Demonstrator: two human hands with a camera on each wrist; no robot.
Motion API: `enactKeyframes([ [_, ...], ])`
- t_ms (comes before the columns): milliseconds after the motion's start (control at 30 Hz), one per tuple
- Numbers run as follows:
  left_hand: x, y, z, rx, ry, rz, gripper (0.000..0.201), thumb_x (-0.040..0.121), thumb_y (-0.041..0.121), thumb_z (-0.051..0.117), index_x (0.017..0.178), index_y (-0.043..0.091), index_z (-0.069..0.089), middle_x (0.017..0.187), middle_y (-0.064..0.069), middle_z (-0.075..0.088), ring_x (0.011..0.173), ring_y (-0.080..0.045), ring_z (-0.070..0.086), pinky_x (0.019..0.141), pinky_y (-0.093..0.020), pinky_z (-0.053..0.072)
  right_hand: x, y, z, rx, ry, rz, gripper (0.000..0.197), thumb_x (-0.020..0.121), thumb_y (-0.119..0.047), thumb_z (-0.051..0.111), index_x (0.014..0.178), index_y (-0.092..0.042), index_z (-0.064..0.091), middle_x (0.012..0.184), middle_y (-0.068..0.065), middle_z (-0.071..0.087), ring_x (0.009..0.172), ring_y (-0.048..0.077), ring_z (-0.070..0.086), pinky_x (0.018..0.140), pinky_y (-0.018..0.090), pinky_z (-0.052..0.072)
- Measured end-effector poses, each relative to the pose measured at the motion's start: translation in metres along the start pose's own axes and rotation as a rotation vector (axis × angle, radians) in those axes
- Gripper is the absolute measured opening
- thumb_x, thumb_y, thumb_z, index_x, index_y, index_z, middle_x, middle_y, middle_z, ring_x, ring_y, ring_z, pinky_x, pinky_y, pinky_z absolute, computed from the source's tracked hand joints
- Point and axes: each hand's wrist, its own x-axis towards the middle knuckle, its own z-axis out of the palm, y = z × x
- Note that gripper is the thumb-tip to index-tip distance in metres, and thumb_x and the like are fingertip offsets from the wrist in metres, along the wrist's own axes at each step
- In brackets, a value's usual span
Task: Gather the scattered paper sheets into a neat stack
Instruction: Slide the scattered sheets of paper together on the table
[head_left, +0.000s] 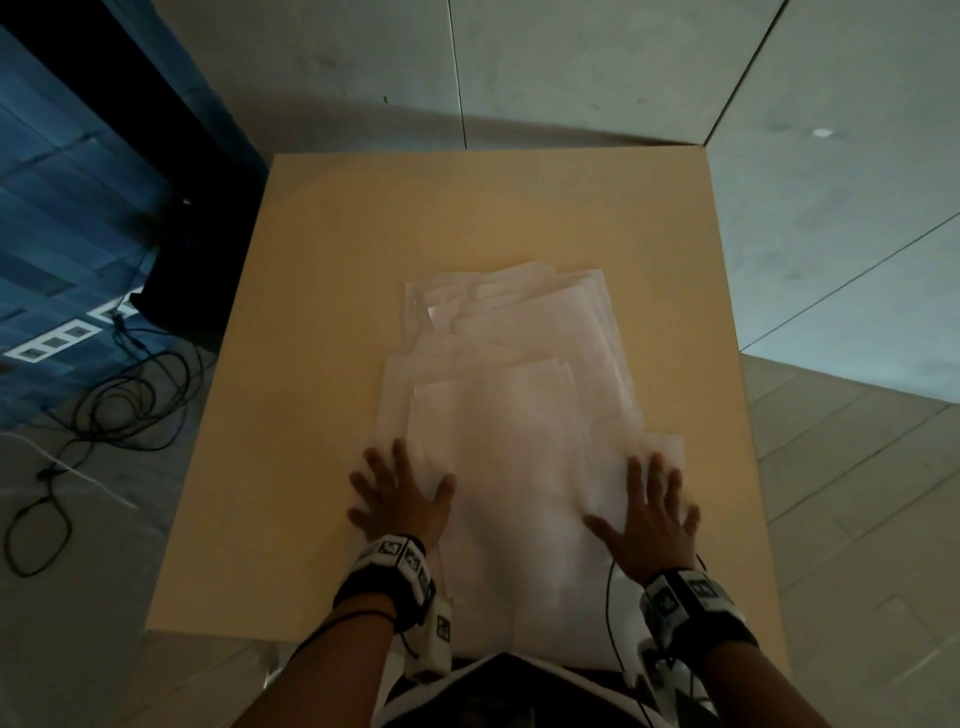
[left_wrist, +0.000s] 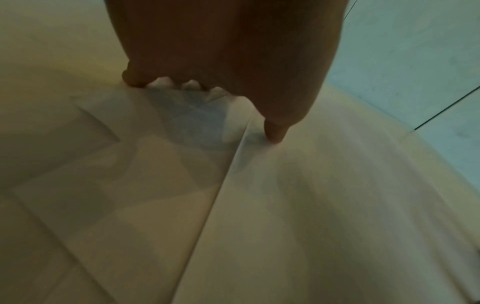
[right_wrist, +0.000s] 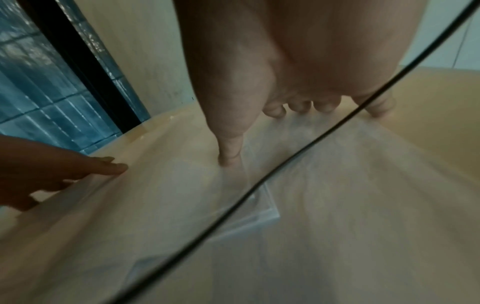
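Several white paper sheets (head_left: 519, 405) lie in a loose, fanned pile down the middle of the tan table (head_left: 322, 322), their edges out of line. My left hand (head_left: 400, 493) lies flat with spread fingers on the pile's left edge, partly on the table. My right hand (head_left: 644, 514) presses flat with spread fingers on the pile's right edge. In the left wrist view the thumb (left_wrist: 275, 131) touches a sheet (left_wrist: 324, 205). In the right wrist view the thumb (right_wrist: 230, 152) presses on the sheets (right_wrist: 337, 185), and the left hand (right_wrist: 52, 170) shows at the left.
The table stands in a corner of pale walls (head_left: 597, 62). Black cables (head_left: 104, 395) and a white power strip (head_left: 57, 338) lie on the floor to the left, beside a dark stand (head_left: 171, 218). A thin black cable (right_wrist: 285, 162) crosses the right wrist view.
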Motion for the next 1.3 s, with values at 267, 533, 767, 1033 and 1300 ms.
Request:
enactKeyframes([
  [267,-0.002,-0.019,-0.010,-0.026,0.033,0.023,0.095,0.082,0.075,0.043,0.149,0.042,-0.017,0.159,0.004,-0.026,0.147,-0.034,-0.014,0.114,-0.062,0.008,-0.015,0.027,0.006,0.095,0.057,0.069,0.090,0.089,-0.062,0.043,0.152,-0.026,-0.010,0.159,0.000,-0.022,0.147,0.027,-0.014,0.118,0.057,0.005],
  [533,-0.021,-0.004,0.023,0.082,-0.008,0.084,0.091,0.082,0.078,0.033,0.149,0.041,-0.018,0.157,0.002,-0.029,0.145,-0.038,-0.019,0.115,-0.061,0.006,-0.020,0.032,0.025,0.004,0.059,-0.011,0.084,0.092,-0.063,0.030,0.151,-0.024,-0.015,0.157,0.001,-0.027,0.145,0.027,-0.023,0.116,0.060,-0.003],
  [767,-0.019,-0.002,0.004,-0.021,0.058,0.075,0.092,0.083,0.073,0.045,0.149,0.045,-0.012,0.159,0.007,-0.024,0.147,-0.034,-0.012,0.115,-0.060,0.009,-0.020,0.032,0.004,0.083,0.146,-0.020,0.081,0.092,-0.064,0.033,0.152,-0.028,-0.008,0.159,-0.001,-0.021,0.147,0.025,-0.017,0.116,0.055,-0.005],
  [1033,-0.019,-0.002,0.013,0.047,-0.032,0.026,0.095,0.080,0.078,0.040,0.149,0.043,-0.015,0.158,0.005,-0.027,0.146,-0.036,-0.015,0.115,-0.060,0.009,-0.020,0.039,0.017,0.012,0.098,-0.034,0.079,0.095,-0.058,0.031,0.153,-0.023,-0.009,0.159,0.001,-0.020,0.148,0.024,-0.015,0.119,0.055,0.003],
  [1300,-0.032,0.023,0.024,0.088,-0.062,0.050,0.094,0.082,0.077,0.038,0.149,0.041,-0.017,0.158,0.003,-0.029,0.145,-0.040,-0.016,0.116,-0.056,0.009,-0.003,0.025,0.011,-0.057,0.079,-0.065,0.081,0.092,-0.065,0.022,0.151,-0.023,-0.015,0.157,0.001,-0.025,0.146,0.025,-0.019,0.118,0.053,-0.004],
])
